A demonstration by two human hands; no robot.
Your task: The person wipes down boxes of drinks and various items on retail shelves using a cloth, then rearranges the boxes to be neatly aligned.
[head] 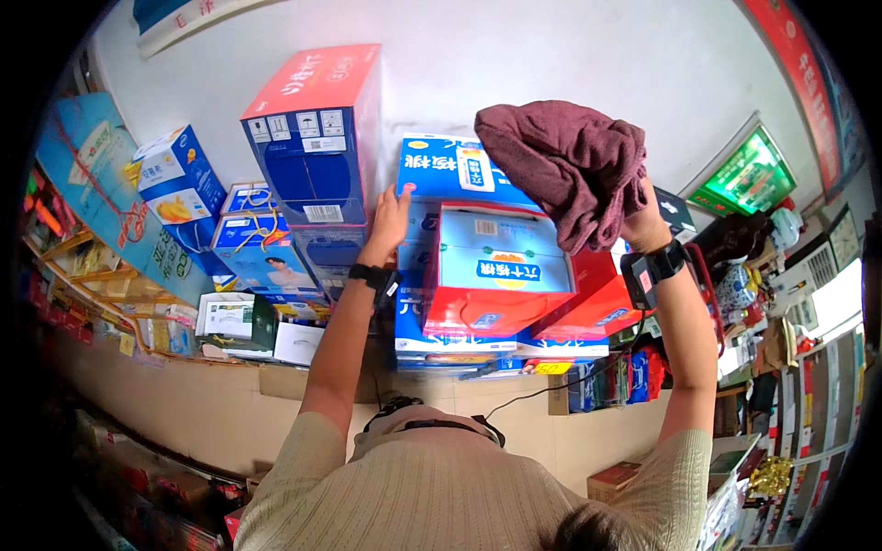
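My right hand grips a bunched maroon cloth, raised over the right part of a blue carton. The cloth hides part of that carton. My left hand rests at the carton's left edge with its fingers up, beside a tall stack with a red-topped blue box; whether it grips anything is not plain. Between my arms a red gift box with a pale blue top sits on more blue cartons. Another red box lies to its right, partly behind it.
Blue gift boxes with yellow cord handles and a green-and-white box stand at the left. A lit green sign hangs on the wall at the right, near shelves of goods. A dark cable runs from my right wrist to my waist.
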